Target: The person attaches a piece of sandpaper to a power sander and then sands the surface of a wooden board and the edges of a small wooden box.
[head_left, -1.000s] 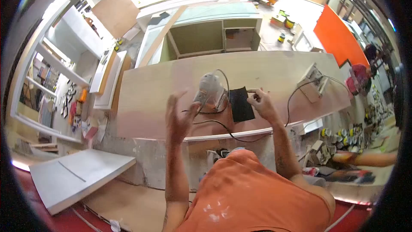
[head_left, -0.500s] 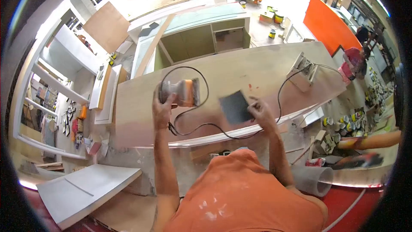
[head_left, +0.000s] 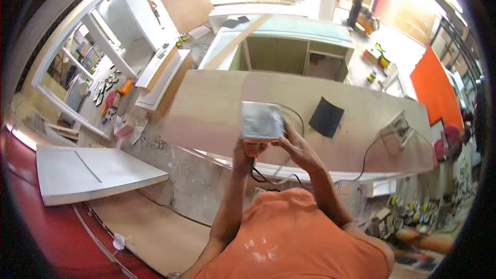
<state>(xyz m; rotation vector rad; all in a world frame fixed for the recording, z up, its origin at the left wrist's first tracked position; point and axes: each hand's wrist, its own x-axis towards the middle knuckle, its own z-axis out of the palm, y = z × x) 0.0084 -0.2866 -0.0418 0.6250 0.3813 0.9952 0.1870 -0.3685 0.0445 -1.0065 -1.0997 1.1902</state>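
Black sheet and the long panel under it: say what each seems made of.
Black sheet: probably abrasive paper, matte; it is thin with slightly curled edges.
Long panel: likely wood or wood veneer, dull; faint streaks like grain run along its tan face.

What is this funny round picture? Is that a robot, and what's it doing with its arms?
No robot here! It's a person with bare hands, wearing an orange shirt. The camera sits on their head, looking forward and down, so you see almost what they see.

The left hand holds up what looks like an electric sander, a machine for smoothing things. Its flat grey pad faces the camera. The right hand is at the pad's near corner.

On the big wooden board lies a dark sheet, probably sandpaper. Further right is a boxy thing with a cable; I can't tell what it is.
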